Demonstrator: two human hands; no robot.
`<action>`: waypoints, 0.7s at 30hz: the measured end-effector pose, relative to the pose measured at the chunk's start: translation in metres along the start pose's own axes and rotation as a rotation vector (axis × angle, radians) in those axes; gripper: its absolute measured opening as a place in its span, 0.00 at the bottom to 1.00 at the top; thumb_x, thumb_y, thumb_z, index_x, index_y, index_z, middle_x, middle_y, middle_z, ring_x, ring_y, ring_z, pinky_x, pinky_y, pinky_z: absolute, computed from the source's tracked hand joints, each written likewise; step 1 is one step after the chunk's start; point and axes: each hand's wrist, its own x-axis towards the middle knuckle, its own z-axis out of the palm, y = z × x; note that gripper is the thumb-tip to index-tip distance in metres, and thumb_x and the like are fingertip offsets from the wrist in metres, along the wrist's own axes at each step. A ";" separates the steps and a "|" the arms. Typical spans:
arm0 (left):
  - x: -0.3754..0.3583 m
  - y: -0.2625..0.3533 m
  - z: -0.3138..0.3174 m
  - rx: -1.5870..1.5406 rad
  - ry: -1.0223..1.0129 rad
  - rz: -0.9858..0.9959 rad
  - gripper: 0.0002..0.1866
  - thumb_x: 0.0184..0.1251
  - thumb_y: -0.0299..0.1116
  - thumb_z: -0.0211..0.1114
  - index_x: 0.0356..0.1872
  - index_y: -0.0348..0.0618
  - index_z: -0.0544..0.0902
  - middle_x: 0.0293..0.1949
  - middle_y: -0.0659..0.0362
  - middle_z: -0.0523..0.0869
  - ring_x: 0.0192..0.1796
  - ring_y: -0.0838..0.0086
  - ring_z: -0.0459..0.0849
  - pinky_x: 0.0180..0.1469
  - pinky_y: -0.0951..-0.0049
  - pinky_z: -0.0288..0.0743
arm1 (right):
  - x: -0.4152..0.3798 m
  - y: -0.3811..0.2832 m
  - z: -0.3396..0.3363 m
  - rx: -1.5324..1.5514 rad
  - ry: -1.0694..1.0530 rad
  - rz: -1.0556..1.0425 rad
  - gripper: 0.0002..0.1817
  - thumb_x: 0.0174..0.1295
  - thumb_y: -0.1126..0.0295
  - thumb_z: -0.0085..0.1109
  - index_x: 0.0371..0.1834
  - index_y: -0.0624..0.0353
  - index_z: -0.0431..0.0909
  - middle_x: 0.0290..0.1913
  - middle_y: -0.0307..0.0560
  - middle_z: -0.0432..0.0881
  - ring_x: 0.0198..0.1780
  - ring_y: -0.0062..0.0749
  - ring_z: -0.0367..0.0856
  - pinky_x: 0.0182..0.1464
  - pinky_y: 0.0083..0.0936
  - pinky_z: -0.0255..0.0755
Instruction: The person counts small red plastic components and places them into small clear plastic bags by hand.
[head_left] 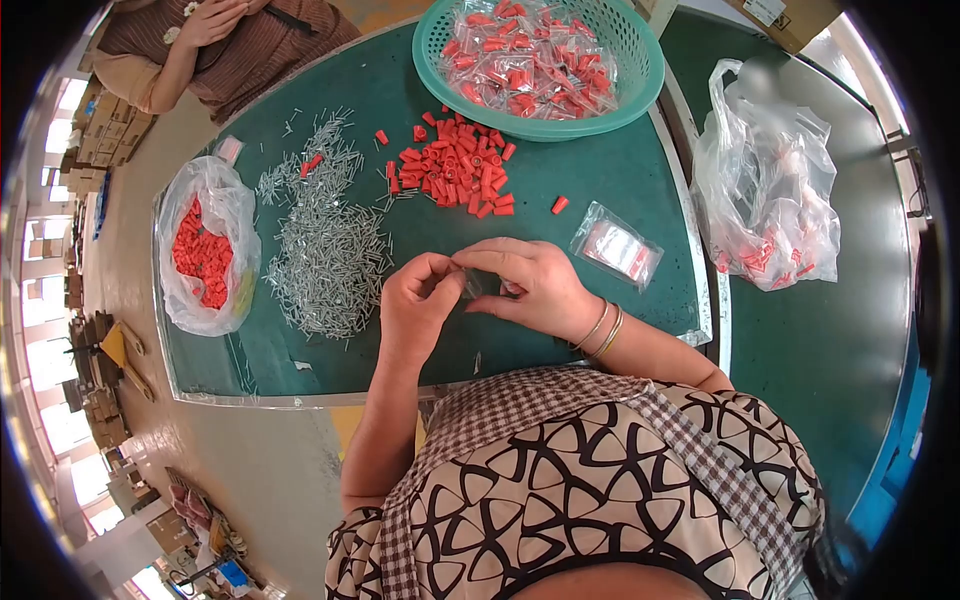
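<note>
My left hand and my right hand meet over the near part of the green table. Between them is a small clear plastic bag, its edge pinched by the fingers of both hands. Part of the bag is hidden behind my right fingers, and I cannot make out whether anything is inside. A heap of silver screws lies to the left of my left hand. Beyond both hands sits a pile of red tapered caps. A flat clear packet lies to the right of my right hand.
A green perforated basket full of bagged red pieces stands at the far edge. On the left is a white plastic bag of red pieces. Another plastic bag lies on the right-hand surface. Another person is at the upper left.
</note>
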 end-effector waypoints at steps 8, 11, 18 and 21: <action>-0.003 -0.001 0.002 0.037 0.090 0.143 0.03 0.66 0.21 0.63 0.37 0.39 0.83 0.32 0.66 0.82 0.32 0.85 0.77 0.32 0.83 0.70 | -0.001 -0.001 -0.001 0.062 0.034 0.089 0.25 0.44 0.70 0.76 0.49 0.55 0.83 0.41 0.40 0.84 0.24 0.27 0.77 0.27 0.21 0.74; -0.003 0.008 -0.003 0.596 0.102 0.695 0.10 0.58 0.17 0.64 0.38 0.44 0.84 0.34 0.60 0.80 0.32 0.73 0.81 0.33 0.78 0.73 | -0.001 -0.003 -0.001 0.093 0.028 0.145 0.24 0.44 0.70 0.76 0.49 0.55 0.83 0.38 0.39 0.84 0.24 0.27 0.77 0.27 0.21 0.74; -0.008 0.025 -0.007 1.073 -0.075 0.746 0.10 0.48 0.27 0.71 0.34 0.47 0.83 0.41 0.60 0.75 0.42 0.64 0.78 0.45 0.62 0.75 | 0.001 0.000 0.003 0.084 -0.016 0.083 0.21 0.44 0.70 0.77 0.45 0.55 0.85 0.36 0.38 0.83 0.24 0.26 0.76 0.28 0.23 0.73; -0.011 0.026 -0.009 1.046 -0.090 0.752 0.10 0.48 0.27 0.71 0.34 0.46 0.83 0.40 0.60 0.75 0.40 0.65 0.78 0.41 0.63 0.75 | -0.001 -0.001 0.003 0.099 -0.049 0.088 0.20 0.44 0.69 0.77 0.43 0.55 0.85 0.36 0.39 0.83 0.25 0.27 0.76 0.28 0.23 0.73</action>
